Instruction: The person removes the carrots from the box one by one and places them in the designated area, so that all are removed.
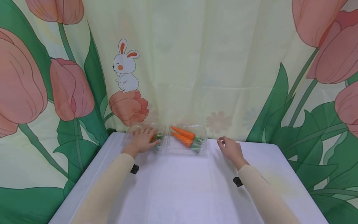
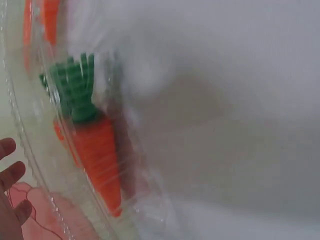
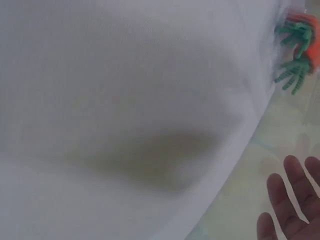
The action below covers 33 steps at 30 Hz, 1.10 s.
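Note:
In the head view my left hand (image 1: 143, 140) lies over the left clear plastic box (image 1: 162, 128), its fingers spread across the top. Orange carrots with green tops (image 1: 159, 137) show through that box, partly hidden by the hand. One carrot (image 2: 95, 150) is plain through the plastic in the left wrist view, with fingertips at the left edge. Beside it, a second clear box (image 1: 179, 150) holds two carrots (image 1: 183, 133). My right hand (image 1: 231, 149) is held to the right of this box, apart from it, with loose fingers and nothing in them.
Both boxes sit at the back edge of a table with a white cover (image 1: 179, 186). Right behind hangs a curtain (image 1: 181, 62) printed with tulips and a rabbit (image 1: 127, 73). A dark wrist device (image 1: 237, 181) shows under the right sleeve.

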Motion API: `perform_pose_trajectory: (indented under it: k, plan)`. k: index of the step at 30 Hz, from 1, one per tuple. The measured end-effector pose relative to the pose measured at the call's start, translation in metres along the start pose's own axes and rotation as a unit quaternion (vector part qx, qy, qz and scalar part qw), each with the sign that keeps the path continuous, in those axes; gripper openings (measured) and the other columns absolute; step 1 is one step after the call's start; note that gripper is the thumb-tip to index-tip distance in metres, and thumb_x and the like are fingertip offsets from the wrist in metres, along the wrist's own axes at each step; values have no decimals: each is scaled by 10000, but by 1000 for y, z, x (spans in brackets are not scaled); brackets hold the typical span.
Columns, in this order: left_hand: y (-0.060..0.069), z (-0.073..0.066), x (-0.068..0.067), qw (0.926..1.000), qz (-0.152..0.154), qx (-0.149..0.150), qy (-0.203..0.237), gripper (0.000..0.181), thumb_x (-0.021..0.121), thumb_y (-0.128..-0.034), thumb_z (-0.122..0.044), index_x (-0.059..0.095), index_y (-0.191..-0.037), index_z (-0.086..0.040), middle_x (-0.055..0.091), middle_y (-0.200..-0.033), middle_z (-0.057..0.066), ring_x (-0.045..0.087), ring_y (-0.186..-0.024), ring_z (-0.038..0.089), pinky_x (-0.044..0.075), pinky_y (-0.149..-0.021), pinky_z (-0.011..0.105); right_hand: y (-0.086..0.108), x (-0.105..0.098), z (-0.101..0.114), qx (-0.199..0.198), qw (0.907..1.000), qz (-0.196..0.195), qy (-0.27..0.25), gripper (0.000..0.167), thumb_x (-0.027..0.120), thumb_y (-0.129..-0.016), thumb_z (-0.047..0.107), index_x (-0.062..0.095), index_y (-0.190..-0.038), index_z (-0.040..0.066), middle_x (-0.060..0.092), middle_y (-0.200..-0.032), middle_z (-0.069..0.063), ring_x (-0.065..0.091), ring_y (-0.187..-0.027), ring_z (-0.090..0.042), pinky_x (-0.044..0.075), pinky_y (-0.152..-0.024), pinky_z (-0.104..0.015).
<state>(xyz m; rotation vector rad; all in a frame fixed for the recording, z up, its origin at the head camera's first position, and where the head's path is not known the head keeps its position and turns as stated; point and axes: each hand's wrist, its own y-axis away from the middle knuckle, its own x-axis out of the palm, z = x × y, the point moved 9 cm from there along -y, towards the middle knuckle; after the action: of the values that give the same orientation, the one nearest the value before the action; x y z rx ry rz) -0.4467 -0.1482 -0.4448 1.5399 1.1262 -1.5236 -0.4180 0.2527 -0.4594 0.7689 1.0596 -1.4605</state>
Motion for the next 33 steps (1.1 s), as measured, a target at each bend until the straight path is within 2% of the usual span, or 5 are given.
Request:
perform_pose_trajectory:
  k: [6, 11, 19, 27, 33]
  plan:
    - [7, -17, 14, 9999, -120, 67, 98, 686, 559, -1002, -578, 440, -1558, -193, 439, -1559, 175, 379, -1454, 442, 298, -1151, 701, 10, 34, 4, 717, 9873, 557, -1302, 556, 441, -1082, 392, 451, -1481, 5, 651, -1307, -282, 605, -1228, -456, 458, -1033, -589]
    - [14, -33, 22, 9983, -414, 248, 329, 653, 661, -985, -442, 461, -1550, -181, 434, -1559, 149, 368, -1455, 394, 254, -1209, 658, 19, 53, 10, 1005, 9687, 588, -2192, 519, 468, -1088, 355, 454, -1487, 23, 686, -1222, -244, 683, -1056, -368, 512, -920, -480]
    - [28, -52, 30, 9876, -893, 434, 1219, 658, 739, -949, -272, 469, -1539, -164, 409, -1595, 179, 309, -1518, 383, 144, -1254, 637, 21, 67, 13, 1436, 9232, 617, -3511, 428, 496, -1076, 185, 472, -1459, -6, 688, -1213, -241, 742, -890, -218, 588, -809, -358]
    - [44, -70, 38, 9749, -880, 426, 2002, 668, 707, -974, -248, 416, -1566, -145, 348, -1640, 162, 206, -1579, 369, 127, -1273, 576, 26, 83, 5, 2365, 8500, 708, -4654, 454, 564, -1032, 165, 442, -1449, 34, 684, -1220, -160, 698, -749, -81, 520, -700, -267]
    - [56, -78, 34, 9613, -965, 428, 2546, 688, 699, -977, -218, 391, -1582, -105, 298, -1669, 162, 125, -1598, 375, 238, -1224, 633, 28, 83, 9, 2423, 8425, 824, -4741, 472, 592, -1015, 151, 418, -1444, 56, 675, -1202, -138, 675, -714, -100, 507, -656, -252]
